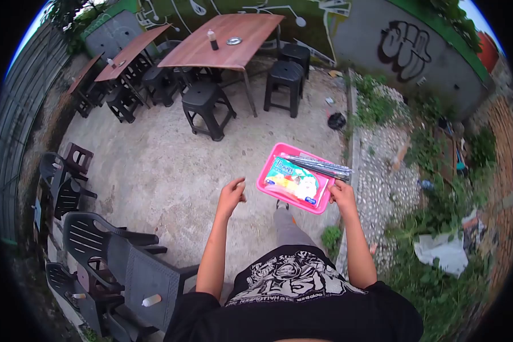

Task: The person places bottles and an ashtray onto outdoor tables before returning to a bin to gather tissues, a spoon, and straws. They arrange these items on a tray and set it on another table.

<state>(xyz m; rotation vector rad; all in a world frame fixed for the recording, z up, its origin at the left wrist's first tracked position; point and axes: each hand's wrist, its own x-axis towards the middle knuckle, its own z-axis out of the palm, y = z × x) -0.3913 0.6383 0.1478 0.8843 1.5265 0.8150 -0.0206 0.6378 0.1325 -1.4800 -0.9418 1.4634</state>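
My right hand [342,198] grips the right edge of a pink tray [265,169], which is held out in front of my body above the concrete floor. In the tray lie a teal and white tissue pack [291,180] and a bundle of dark, shiny wrapped sticks [319,165] that pokes past its right rim. My left hand [232,195] hangs in the air left of the tray, apart from it, with the index finger stretched out and nothing held.
A wooden table [228,37] stands ahead, with a sauce bottle [212,40], a metal ashtray [233,41] and black stools [206,105] around it. More tables stand at the upper left. Dark plastic chairs [88,236] and a grey table [154,279] are at the lower left. Plants and gravel lie right.
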